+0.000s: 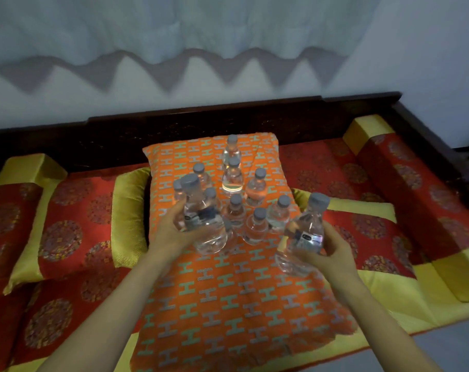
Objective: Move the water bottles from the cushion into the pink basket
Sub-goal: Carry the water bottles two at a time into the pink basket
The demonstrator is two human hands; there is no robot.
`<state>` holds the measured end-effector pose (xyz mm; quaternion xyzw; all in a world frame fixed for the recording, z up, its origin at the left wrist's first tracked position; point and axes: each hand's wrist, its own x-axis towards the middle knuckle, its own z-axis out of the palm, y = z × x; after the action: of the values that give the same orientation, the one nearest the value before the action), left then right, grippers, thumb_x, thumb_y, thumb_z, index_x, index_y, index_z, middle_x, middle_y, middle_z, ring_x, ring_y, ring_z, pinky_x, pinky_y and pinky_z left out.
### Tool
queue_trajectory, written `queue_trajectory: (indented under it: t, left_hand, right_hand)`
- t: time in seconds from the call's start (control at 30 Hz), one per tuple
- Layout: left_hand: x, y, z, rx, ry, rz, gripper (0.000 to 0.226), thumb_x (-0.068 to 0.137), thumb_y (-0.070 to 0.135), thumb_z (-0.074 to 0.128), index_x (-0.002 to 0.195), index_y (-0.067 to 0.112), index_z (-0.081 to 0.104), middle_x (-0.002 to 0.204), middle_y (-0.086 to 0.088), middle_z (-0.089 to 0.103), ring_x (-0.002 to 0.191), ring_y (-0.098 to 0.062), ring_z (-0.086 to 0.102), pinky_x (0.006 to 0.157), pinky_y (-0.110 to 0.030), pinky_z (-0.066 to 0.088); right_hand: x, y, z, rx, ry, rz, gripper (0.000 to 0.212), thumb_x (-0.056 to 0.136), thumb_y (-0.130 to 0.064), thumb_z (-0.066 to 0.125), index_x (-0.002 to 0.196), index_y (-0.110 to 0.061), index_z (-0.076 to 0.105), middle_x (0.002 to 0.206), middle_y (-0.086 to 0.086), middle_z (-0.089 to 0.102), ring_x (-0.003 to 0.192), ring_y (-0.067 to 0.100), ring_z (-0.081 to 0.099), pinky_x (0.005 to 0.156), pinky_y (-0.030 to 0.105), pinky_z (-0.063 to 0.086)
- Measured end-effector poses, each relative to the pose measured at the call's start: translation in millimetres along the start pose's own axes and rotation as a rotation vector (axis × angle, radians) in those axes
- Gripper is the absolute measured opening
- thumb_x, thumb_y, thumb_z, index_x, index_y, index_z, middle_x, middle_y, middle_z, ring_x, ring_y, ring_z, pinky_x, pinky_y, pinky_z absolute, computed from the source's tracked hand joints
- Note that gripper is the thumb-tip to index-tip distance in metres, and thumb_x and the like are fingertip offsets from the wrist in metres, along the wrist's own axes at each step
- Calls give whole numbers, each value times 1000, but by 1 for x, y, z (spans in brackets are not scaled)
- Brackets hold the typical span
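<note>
Several clear water bottles (232,176) with grey caps stand upright on a long orange cushion (228,296) patterned with H shapes. My left hand (171,232) grips one bottle (204,221), lifted and tilted above the cushion's middle. At the cushion's right edge my right hand (332,253) holds a second bottle (303,237), also tilted, its cap pointing up and away. The pink basket is not in view.
The cushion lies on a red and gold patterned daybed (362,178) with a dark wooden back rail (201,122). Gold-ended bolsters (405,167) sit at both sides, and a small gold pillow (128,216) lies left of the cushion. A pale curtain hangs behind.
</note>
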<state>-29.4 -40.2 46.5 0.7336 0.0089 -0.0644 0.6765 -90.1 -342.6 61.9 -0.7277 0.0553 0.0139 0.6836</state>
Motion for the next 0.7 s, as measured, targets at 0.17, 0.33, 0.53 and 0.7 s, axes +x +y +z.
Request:
queue_trajectory:
  t: [0.17,0.33,0.53,0.7]
  left_hand:
    - [1,36,61,-2,-69,65,56,49,41,86,102,35,69,99,6,75,90,-12,70,73,-29,54]
    - [-12,63,134,-59,-182,67,66,47,34,89,103,51,58,102,11,73,88,-7,71,63,-18,54]
    - [-38,99,243,-54,-324,100,59,50,31,86,103,33,62,101,5,74,90,-14,71,65,-28,55]
    - [-73,119,355,-69,-413,127,65,49,29,87,107,18,61,97,-2,75,87,-19,72,66,-23,56]
  right_hand:
    - [-40,-34,-58,17,111,-2,52,60,-28,83,110,-30,68,103,3,73,95,21,69,76,29,57]
    - [-94,-54,-135,-14,317,33,58,50,-26,86,105,-33,69,97,0,74,87,15,70,68,25,57]
    - [-174,-64,-247,-54,558,15,48,63,-2,81,102,-28,70,91,-4,74,82,10,69,61,21,55]
    - [-239,-70,-344,-56,696,-12,49,63,-1,81,98,-32,68,92,-7,73,78,3,69,58,17,53]
